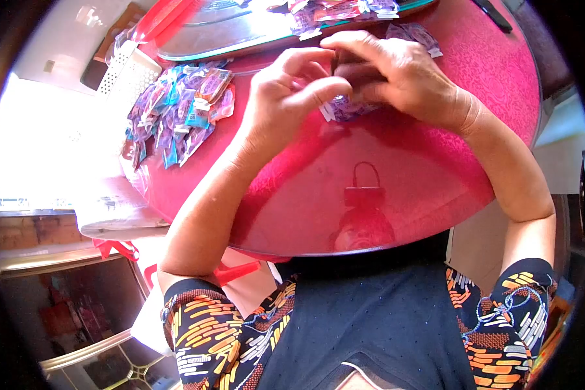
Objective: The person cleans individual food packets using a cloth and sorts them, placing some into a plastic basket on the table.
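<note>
L hand [281, 97] & R hand [409, 75] half-curled, close tog., hold unclear; purple pkt [351, 109] just beneath, nearer R, long axis part-hidden.

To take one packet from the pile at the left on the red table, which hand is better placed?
Probably the left hand: it is nearer to the pile of packets. The right hand is farther off, with the left hand between.

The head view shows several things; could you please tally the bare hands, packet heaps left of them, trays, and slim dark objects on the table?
Hands: 2, left hand and right hand
Packet heap: 1
Tray: 1
Dark object: 1
Total: 5
</note>
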`<state>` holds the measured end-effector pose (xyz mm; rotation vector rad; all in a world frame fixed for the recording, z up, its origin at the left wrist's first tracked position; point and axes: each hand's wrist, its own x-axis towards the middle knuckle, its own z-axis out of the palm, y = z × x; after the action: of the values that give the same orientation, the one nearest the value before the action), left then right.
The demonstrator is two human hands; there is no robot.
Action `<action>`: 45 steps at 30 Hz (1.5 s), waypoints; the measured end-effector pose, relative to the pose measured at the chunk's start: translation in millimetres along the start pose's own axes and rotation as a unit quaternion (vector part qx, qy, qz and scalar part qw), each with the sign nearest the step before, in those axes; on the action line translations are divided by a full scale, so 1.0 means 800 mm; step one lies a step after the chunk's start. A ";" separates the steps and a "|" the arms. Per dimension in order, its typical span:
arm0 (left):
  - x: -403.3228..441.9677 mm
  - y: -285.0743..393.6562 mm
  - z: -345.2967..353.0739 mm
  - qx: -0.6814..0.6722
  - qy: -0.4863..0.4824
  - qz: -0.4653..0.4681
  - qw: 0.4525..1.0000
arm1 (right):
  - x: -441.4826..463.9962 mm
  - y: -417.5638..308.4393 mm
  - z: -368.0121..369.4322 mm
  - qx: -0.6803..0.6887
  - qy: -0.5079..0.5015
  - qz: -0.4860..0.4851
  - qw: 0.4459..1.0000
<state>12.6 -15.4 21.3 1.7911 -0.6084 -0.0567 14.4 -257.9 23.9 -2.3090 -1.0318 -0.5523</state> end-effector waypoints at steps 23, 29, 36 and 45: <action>0.002 -0.033 -0.011 0.330 -0.025 0.174 0.928 | -0.006 -0.022 -0.009 0.106 -0.112 -0.030 0.988; 0.000 -0.020 -0.012 0.325 -0.054 0.142 0.934 | -0.004 0.001 -0.021 -0.120 -0.067 0.010 0.990; 0.002 -0.016 -0.019 0.376 -0.049 0.210 0.901 | 0.004 -0.003 -0.048 0.209 -0.066 0.177 0.959; -0.001 -0.020 -0.009 0.460 0.019 0.131 0.878 | -0.001 -0.004 -0.061 0.023 -0.157 0.058 0.986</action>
<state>20.5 -5.6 8.9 2.5858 -0.9361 0.5393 4.4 -287.4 62.0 -2.4458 -1.0277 -0.1184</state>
